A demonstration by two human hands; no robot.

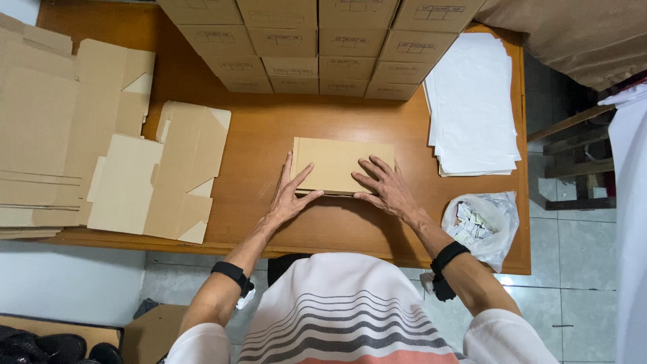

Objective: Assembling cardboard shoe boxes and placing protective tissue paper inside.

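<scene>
- Left hand (290, 195) spread flat, fingers splayed, pressing the near-left corner of the flat brown cardboard box (342, 164).
- Box lies mid-table, long axis left to right, just beyond both hands.
- Right hand (385, 189) open, fingertips on its near-right edge, equally close.

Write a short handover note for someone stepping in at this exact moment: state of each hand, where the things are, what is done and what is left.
Left hand: open, fingers spread, pressing the near left edge of the folded cardboard box.
Right hand: open, flat on the box's near right part.
The box lies mid-table, closed and flat-topped.
Done: rows of finished boxes stacked at the far edge.
Left: flat cardboard blanks piled at the left. White paper sheets lie at the right, with a plastic bag of scraps near the corner.
</scene>
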